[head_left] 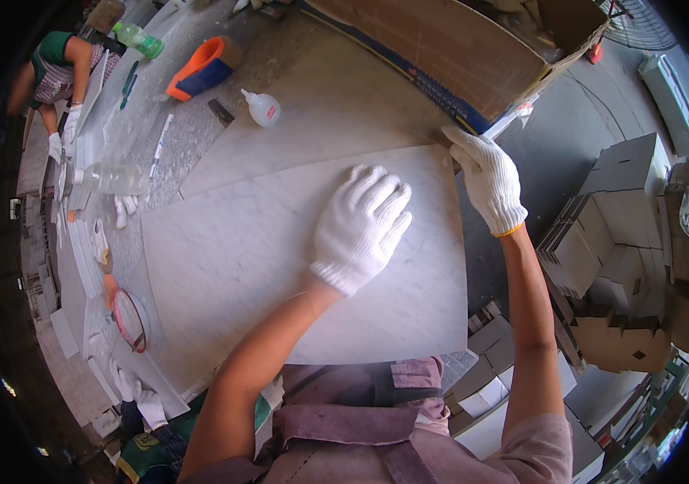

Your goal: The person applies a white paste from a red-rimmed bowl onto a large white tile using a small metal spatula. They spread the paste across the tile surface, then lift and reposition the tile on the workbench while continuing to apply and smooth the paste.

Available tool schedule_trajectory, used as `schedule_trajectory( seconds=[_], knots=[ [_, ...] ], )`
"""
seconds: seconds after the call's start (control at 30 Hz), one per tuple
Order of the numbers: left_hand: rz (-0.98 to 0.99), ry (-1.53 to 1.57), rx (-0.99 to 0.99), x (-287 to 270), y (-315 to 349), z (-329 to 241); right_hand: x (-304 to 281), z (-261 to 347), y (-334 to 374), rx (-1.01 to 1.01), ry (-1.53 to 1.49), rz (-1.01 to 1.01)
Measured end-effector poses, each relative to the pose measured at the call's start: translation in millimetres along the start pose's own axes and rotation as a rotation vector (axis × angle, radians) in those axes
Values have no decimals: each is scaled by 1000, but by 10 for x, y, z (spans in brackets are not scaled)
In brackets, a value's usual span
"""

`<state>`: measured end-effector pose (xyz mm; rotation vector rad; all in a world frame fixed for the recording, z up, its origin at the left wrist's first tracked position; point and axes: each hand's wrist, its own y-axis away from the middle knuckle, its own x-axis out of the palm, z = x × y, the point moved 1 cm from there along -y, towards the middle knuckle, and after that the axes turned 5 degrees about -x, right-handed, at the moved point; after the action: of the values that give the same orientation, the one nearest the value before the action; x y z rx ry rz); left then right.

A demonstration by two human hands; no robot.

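Note:
A pale grey-veined marble-look slab (296,306) lies before me, overlapping a second similar slab (312,105) beyond it. My left hand (363,230), in a white knit glove, rests flat on the near slab with its fingers slightly spread. At that slab's far right corner is my gloved right hand (490,184). Its fingers are bent together near the slab edge, just below the cardboard box's corner; what they grip, if anything, is too small to make out. A white squeeze bottle (263,110) with a nozzle lies on the far slab.
An open cardboard box (457,60) occupies the far right. Toward the left lie an orange-and-blue object (199,71), a marker (161,145), a clear bottle (110,178) and a green bottle (139,40). A co-worker (62,73) works at far left. Folded cartons (619,218) stand on the right.

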<state>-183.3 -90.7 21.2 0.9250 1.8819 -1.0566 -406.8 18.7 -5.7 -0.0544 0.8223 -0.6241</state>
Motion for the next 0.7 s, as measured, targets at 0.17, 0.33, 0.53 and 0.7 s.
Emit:
schedule_trajectory(
  seconds=[0.17,0.33,0.53,0.7],
  knots=[
    [21,-10,-16,6,16,-5,-4,5,39,11,-25,54],
    [-13,-5,-11,-7,13,-2,-3,-27,13,63,48,-15],
    [24,30,-15,-3,2,8,38,-87,84,87,73,-104],
    [-17,4,-10,28,19,11,102,-115,101,132,-133,-92]
  ],
)
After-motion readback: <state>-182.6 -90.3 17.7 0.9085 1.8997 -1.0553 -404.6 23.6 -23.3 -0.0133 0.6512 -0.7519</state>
